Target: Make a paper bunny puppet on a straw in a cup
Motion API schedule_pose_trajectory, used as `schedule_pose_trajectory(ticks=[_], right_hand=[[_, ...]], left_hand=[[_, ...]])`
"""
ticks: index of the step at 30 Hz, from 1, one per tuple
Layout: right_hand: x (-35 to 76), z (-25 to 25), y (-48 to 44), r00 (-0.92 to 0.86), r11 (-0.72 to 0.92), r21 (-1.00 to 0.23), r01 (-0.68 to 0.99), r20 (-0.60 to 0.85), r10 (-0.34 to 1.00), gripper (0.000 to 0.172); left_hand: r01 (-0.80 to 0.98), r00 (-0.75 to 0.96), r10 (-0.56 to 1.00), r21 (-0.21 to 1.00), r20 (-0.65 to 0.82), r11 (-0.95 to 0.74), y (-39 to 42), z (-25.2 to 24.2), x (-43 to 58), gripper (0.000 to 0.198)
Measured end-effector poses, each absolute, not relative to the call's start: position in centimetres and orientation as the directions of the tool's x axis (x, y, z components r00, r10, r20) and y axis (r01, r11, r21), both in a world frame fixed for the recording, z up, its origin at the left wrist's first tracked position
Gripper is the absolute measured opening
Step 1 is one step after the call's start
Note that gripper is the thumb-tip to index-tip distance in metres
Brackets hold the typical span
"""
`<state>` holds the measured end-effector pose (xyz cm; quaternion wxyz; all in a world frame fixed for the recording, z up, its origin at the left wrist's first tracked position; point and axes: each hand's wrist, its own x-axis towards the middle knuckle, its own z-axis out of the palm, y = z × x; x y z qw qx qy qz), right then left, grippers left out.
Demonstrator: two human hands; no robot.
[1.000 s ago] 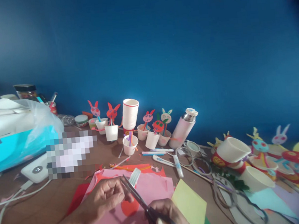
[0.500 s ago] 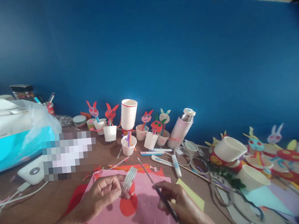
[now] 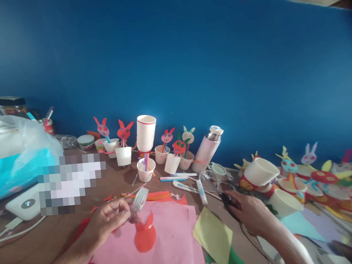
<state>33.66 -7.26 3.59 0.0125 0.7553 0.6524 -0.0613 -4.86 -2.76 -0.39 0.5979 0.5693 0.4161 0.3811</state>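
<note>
My left hand [image 3: 114, 217] is closed, fingers pinching a roll of clear tape [image 3: 140, 198] above the pink paper [image 3: 172, 235]. Just below the roll lies a red paper rabbit head [image 3: 145, 236] with two ears, flat on the pink sheet. To the right, my right hand [image 3: 247, 212] is closed around the black handle of scissors [image 3: 230, 203], near the white cable and the glue stick [image 3: 201, 192]. The blades are mostly lost among the things behind them.
Paper cups with rabbit figures, a cup stack [image 3: 146, 134] and a thermos [image 3: 207, 147] stand along the blue wall. More cup figures [image 3: 291, 179] crowd the right. Yellow paper [image 3: 214, 237] lies by the pink sheet. At left are a power bank [image 3: 25, 202] and a plastic bag [image 3: 38, 140].
My right hand has moved right with the scissors, away from the pink paper, uncovering the yellow sheet. The left hand has shifted slightly left with the tape roll. The whole view has turned a little.
</note>
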Motion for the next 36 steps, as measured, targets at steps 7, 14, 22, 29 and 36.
schedule_pose_trajectory(ticks=[7, 14, 22, 29, 36], right_hand=[[33.8, 1.5, -6.7, 0.195, -0.187, 0.058, 0.981, -0.205, 0.959, 0.045], [34.3, 0.4, -6.1, 0.19, -0.176, 0.076, 0.981, -0.247, 0.95, 0.042], [33.0, 2.3, -6.8, 0.21, -0.201, 0.081, 0.976, -0.133, 0.969, 0.031], [25.1, 6.1, -8.7, -0.199, 0.298, -0.424, 0.855, 0.263, 0.944, 0.019], [22.1, 8.7, -8.3, -0.361, 0.525, -0.49, 0.696, 0.393, 0.846, 0.022]], left_hand=[[-0.124, 0.239, 0.97, 0.989, -0.049, 0.08, -1.0, -2.6, -6.4, 0.027], [-0.125, 0.182, 0.982, 0.989, -0.057, 0.08, -0.1, -3.3, -7.3, 0.027], [-0.174, 0.085, 0.993, 0.98, -0.085, 0.099, 0.7, -3.5, -7.5, 0.025], [-0.036, 0.033, 0.997, 0.997, -0.066, 0.067, 1.4, -2.7, -7.8, 0.028], [0.245, -0.056, 0.998, 0.969, 0.035, -0.021, 2.6, -3.5, -8.6, 0.026]])
